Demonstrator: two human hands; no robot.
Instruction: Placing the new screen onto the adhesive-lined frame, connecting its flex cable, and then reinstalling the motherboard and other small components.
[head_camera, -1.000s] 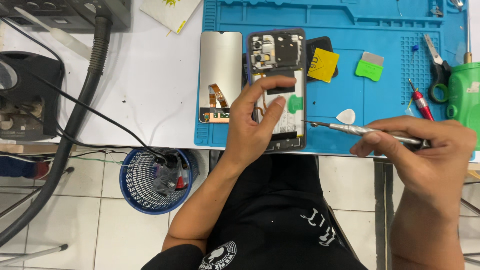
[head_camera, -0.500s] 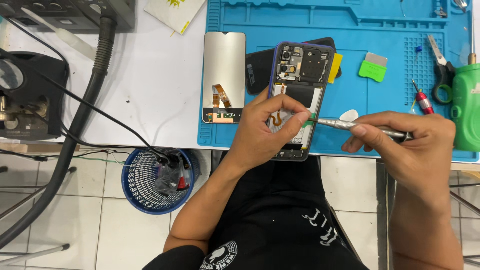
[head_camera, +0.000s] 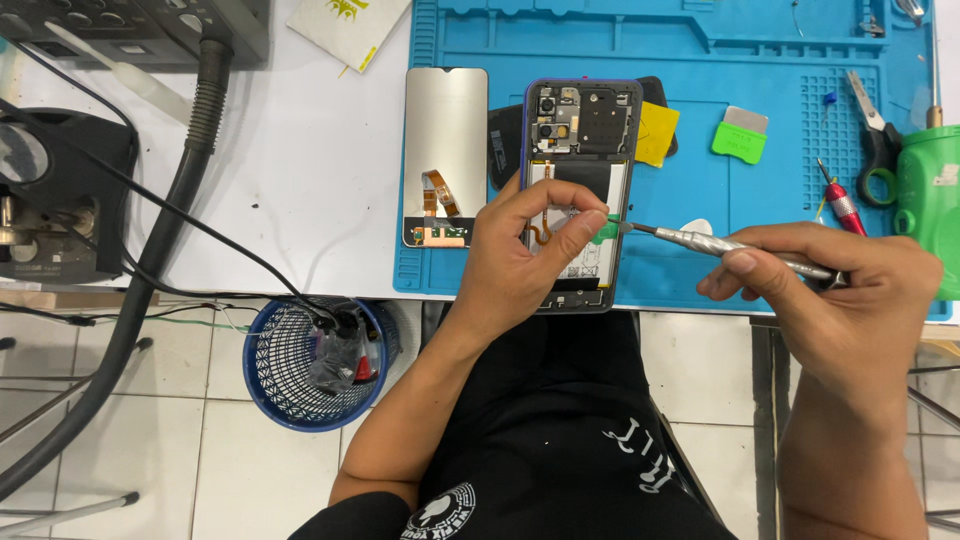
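The opened smartphone with a purple frame and exposed back (head_camera: 580, 140) lies upright near the front edge of the blue silicone repair mat (head_camera: 760, 60), its camera end pointing away from the person. The left hand (head_camera: 520, 265) covers the phone's lower left part, fingers curled over it, thumb and forefinger pressed together on a small green tab (head_camera: 607, 228) at the phone's right edge. The right hand (head_camera: 850, 295) pinches a slim silver metal screwdriver (head_camera: 720, 243) between thumb and fingers, holding it almost level, with its tip touching the phone's right edge just beside that tab. Just left of the phone lies a detached grey display panel with an orange flex cable (head_camera: 445, 150), half on the mat and half on the white bench (head_camera: 300, 150). Behind the phone sit a yellow square piece (head_camera: 657, 135) and a green-handled flat scraper (head_camera: 741, 135); further right are green-handled scissors (head_camera: 878, 140), a red-handled screwdriver (head_camera: 840, 200) and a green cylindrical container (head_camera: 930, 220) at the mat's right edge. On the bench's left stand dark equipment (head_camera: 60, 200) and a thick grey ribbed hose (head_camera: 180, 200) running down off the edge. Below, on the white tiled floor (head_camera: 220, 470), stands 1 blue mesh wastebasket (head_camera: 310, 360), just beside the person's knee in black clothing (head_camera: 560, 450).
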